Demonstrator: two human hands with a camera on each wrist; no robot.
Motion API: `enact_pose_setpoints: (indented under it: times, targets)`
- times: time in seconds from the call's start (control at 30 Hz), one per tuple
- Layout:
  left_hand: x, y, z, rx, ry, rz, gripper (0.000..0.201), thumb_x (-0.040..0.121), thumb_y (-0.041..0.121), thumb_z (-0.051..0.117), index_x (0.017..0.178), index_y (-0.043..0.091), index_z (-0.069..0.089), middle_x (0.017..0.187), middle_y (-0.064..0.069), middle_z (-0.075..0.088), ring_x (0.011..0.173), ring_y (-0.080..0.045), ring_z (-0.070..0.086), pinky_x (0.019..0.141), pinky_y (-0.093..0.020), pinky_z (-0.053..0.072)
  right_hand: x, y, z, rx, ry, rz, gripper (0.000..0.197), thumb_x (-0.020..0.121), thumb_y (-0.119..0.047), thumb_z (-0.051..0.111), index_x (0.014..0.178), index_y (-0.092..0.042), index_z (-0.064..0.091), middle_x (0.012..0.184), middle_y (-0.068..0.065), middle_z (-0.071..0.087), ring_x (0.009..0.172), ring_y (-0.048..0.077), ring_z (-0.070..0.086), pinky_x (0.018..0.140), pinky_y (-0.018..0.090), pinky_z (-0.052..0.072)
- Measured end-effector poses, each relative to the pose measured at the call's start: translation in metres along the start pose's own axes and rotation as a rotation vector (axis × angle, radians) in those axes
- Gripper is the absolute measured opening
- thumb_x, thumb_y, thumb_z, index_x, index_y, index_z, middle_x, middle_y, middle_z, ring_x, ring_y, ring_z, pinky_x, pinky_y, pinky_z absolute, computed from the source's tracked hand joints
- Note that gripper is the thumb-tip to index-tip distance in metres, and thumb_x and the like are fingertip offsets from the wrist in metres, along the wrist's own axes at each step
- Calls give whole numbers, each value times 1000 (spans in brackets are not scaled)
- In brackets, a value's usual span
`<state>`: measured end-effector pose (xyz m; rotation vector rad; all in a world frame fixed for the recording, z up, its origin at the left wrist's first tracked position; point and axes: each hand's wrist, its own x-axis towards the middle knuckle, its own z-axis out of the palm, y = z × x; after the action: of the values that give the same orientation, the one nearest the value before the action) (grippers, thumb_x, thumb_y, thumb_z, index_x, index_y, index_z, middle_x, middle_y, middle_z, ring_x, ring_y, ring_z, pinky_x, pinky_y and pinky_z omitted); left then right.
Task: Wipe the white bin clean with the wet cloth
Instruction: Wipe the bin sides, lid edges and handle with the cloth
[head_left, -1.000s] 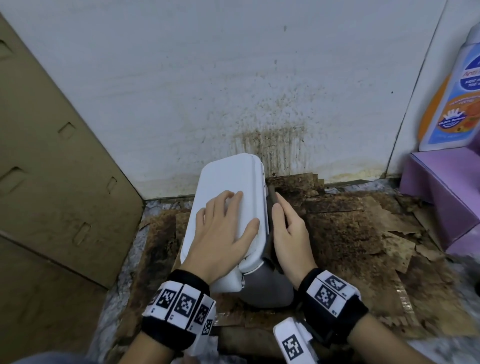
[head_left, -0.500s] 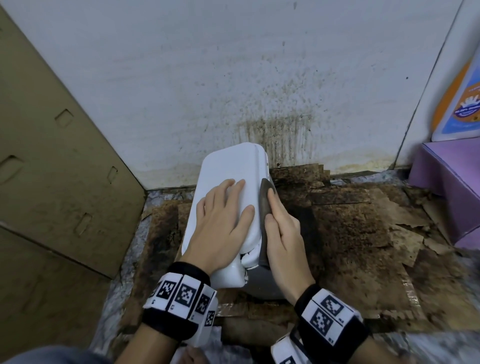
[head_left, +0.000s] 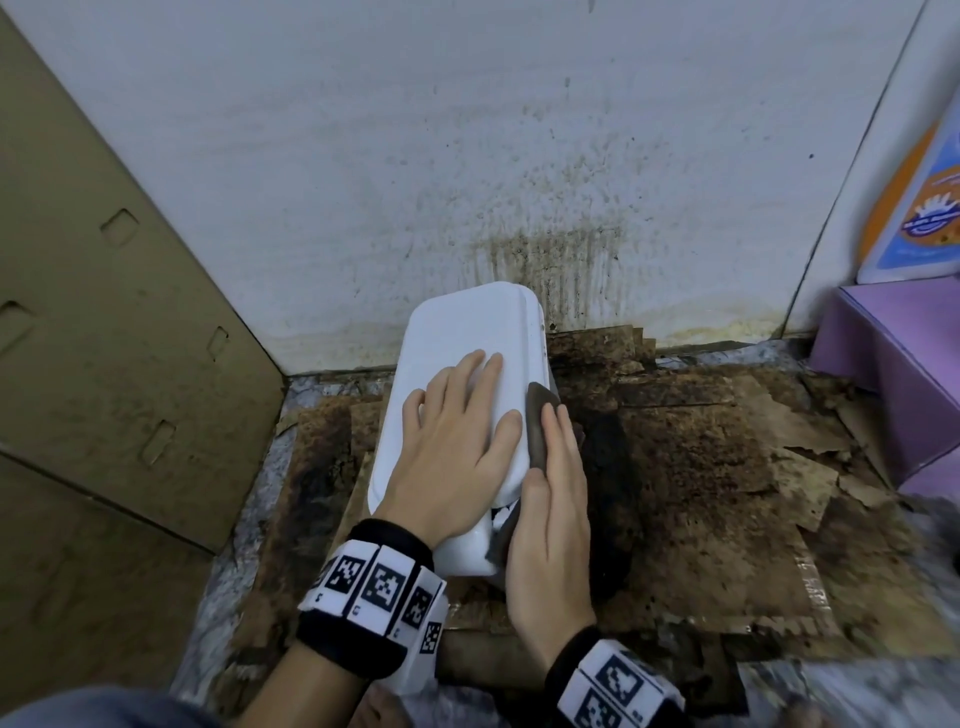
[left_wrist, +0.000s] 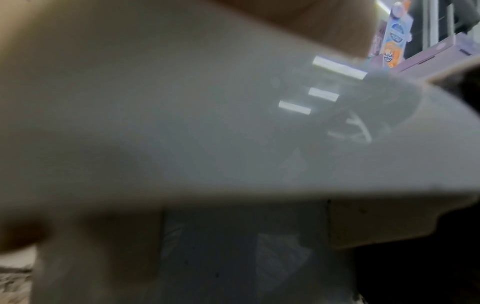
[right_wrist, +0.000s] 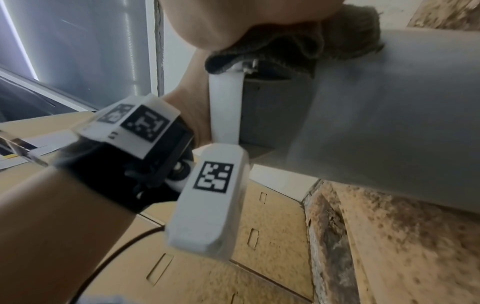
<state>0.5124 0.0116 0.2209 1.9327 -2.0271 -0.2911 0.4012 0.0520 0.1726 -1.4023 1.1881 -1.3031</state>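
Landmark: the white bin (head_left: 467, 374), an upright plastic bin with a closed flat lid, seen from above. Every place below is given relative to it.

Bin position: it stands on stained, peeling cardboard (head_left: 701, 493), close in front of a spattered white wall (head_left: 415, 156). A brown cardboard panel (head_left: 104, 338) leans to its left; a purple box (head_left: 893, 364) sits well apart to its right.

Left hand: the left hand (head_left: 457, 452) lies palm down on the bin's lid, fingers straight and spread, grasping nothing. It appears to steady the bin.

Right hand: the right hand (head_left: 550, 509) is flat against the bin's right side, fingers straight, pressing the wet cloth (head_left: 540, 421) to the wall just under the lid edge. It presses and does not clench.

Cloth: dark grey and knitted-looking, bunched between palm and bin in the right wrist view (right_wrist: 298, 47). It looks soft and limp, likely to mould to edges.

How the bin will handle: thin smooth plastic, probably light and stiff, so it may slide or tip under a sideways push. Its glossy lid (left_wrist: 233, 123) shows reflections, so likely slippery when wet.

Where to hold: press down on the lid top, as now, opposite the wiping side.

Risk: the lid seam near the hinge may trap dirt; a broken-looking white piece shows there, detail unclear.
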Motion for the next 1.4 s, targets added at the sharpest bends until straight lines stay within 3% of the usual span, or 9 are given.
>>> enact_pose_setpoints:
  times: [0.2, 0.33, 0.47, 0.57, 0.67, 0.77, 0.93, 1.13, 1.4]
  targets:
    - [1, -5, -1, 0, -35, -19, 66, 101, 52, 14, 164, 32, 7, 170, 13, 2, 153, -7, 0, 125, -41, 0, 32, -3, -11, -3, -155, 53, 50, 109, -26, 25, 159, -34, 21, 165, -25, 11, 149, -12, 7, 126, 26, 12]
    - [0, -7, -1, 12, -32, -18, 60, 108, 48, 19, 164, 33, 5, 170, 13, 1, 154, -7, -1, 125, -44, 1, 73, -12, -27, -80, -368, 84, 53, 110, -23, 28, 160, -31, 13, 167, -19, 4, 150, -9, 5, 122, 17, 10]
    - [0, -12, -3, -5, -29, -16, 62, 105, 52, 17, 163, 35, 6, 170, 16, 1, 154, -5, -1, 125, -43, 2, 113, -9, -34, -195, -530, 103, 55, 110, -37, 29, 160, -39, 6, 166, -22, -4, 154, 4, 4, 125, 30, 10]
    - [-1, -19, -5, -16, -33, -16, 64, 102, 54, 13, 163, 37, 4, 169, 19, -1, 154, -4, -3, 125, -43, 1, 136, -10, -33, -258, -604, 82, 56, 109, -44, 27, 159, -42, 0, 167, -19, -8, 153, 9, 15, 113, 22, 18]
    - [-2, -26, -6, -30, -44, -15, 66, 99, 60, 6, 162, 42, 0, 168, 22, -4, 153, -2, -7, 125, -42, -1, 159, -14, -29, -347, -652, 61, 59, 109, -45, 24, 159, -37, -6, 167, -15, -11, 149, 19, 29, 107, 25, 30]
    - [-3, -33, -8, -44, -39, -11, 68, 96, 64, 4, 161, 45, -1, 168, 24, -4, 153, 0, -9, 125, -42, -1, 184, -16, -20, -454, -687, 32, 59, 110, -42, 22, 160, -32, -9, 168, -10, -13, 147, 23, 32, 111, 34, 32]
    - [-4, -35, -9, -63, -33, 2, 67, 97, 64, 7, 161, 46, 2, 168, 25, -1, 154, 0, -8, 125, -40, -1, 216, -14, -8, -517, -696, -48, 57, 110, -37, 23, 162, -29, -1, 170, -4, -1, 155, 16, 12, 117, 29, 20]
    - [-3, -37, -10, -61, -20, 4, 66, 98, 62, 9, 161, 45, 5, 168, 24, 2, 154, 0, -5, 125, -38, 0, 236, -9, 0, -526, -660, -147, 50, 110, -27, 28, 159, -20, 22, 164, 1, 29, 147, 20, 31, 118, 35, 24]
    - [-4, -33, -8, -51, 7, 25, 62, 102, 58, 16, 161, 44, 7, 167, 24, 3, 153, 2, -4, 124, -34, 0, 221, -4, -8, -447, -595, -124, 48, 110, -34, 28, 157, -26, 23, 160, -2, 33, 139, 20, 41, 99, 31, 31]
